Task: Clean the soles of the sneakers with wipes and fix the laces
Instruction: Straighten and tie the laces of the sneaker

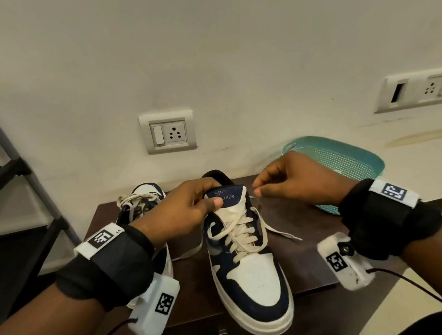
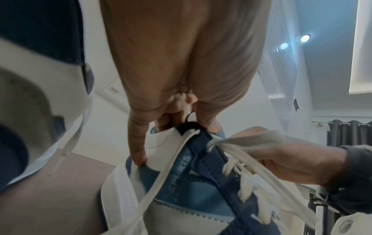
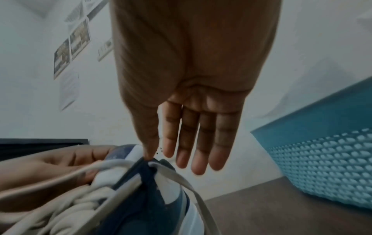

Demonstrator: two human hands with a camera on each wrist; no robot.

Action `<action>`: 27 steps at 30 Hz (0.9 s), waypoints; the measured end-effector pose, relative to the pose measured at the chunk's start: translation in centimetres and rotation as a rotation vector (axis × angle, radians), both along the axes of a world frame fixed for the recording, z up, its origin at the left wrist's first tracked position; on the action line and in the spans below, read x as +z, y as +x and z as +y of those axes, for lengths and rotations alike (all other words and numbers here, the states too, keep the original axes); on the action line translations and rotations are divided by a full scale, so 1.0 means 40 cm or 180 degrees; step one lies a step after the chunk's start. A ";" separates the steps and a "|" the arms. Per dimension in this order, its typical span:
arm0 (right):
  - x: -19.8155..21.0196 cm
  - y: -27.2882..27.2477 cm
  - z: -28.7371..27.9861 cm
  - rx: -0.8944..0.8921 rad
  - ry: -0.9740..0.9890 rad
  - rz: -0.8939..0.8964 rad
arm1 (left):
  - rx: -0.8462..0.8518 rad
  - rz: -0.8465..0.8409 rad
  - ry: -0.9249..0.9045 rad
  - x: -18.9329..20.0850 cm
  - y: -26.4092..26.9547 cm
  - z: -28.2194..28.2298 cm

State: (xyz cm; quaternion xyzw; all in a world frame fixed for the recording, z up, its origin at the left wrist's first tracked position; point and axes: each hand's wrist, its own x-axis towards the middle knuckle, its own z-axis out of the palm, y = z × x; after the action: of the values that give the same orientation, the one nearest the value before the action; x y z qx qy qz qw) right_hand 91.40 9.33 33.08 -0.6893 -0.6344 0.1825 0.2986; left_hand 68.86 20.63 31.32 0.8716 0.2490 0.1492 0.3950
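Left hand (image 1: 183,209) grips the padded tongue of the leather sneaker (image 1: 249,273), toe overhanging the surface's (image 1: 299,218) front edge; right hand (image 1: 295,183) pinches a flat lace (image 1: 276,231).

A dark brown table (image 1: 299,213) stands against a plain pale wall (image 1: 198,43). On its far right corner sits a teal perforated plastic basket (image 1: 354,162), tilted toward the wall. A grey switch plate with a socket (image 1: 168,131) is fixed to the wall above the table, and a longer switch panel (image 1: 426,89) sits further right. A dark shelf rack with a grey frame (image 1: 2,156) stands at the left. The right wrist view shows papers and photos (image 3: 70,47) pinned on a wall; the left wrist view shows dark curtains (image 2: 350,133) on a rod and a ceiling lamp (image 2: 305,38)
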 end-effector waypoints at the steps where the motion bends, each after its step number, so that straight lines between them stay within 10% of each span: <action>1: -0.013 -0.004 0.005 0.0097 -0.0195 -0.0084 | 0.0004 0.0009 0.0000 0.000 0.000 -0.001; 10: -0.028 -0.022 -0.004 0.0069 -0.0219 -0.0024 | 0.0016 -0.0144 -0.0301 0.007 0.005 -0.008; 17: 0.019 0.066 -0.031 -0.1171 -0.0726 -0.0626 | -0.0075 -0.0104 -0.0167 0.003 -0.006 0.017; 23: 0.006 0.019 -0.037 -0.0844 -0.0452 -0.1155 | -0.0066 -0.0106 -0.0137 -0.002 -0.011 0.020; 27: -0.015 -0.031 -0.008 -0.0239 -0.0218 -0.0339 | -0.0075 -0.0071 -0.0109 0.000 -0.009 0.015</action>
State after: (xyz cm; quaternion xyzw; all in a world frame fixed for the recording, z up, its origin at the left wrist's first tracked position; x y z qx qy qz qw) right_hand 90.14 8.99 32.48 -0.7311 -0.6165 0.1558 0.2473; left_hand 68.49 21.21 31.33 0.8659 0.2368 0.1499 0.4143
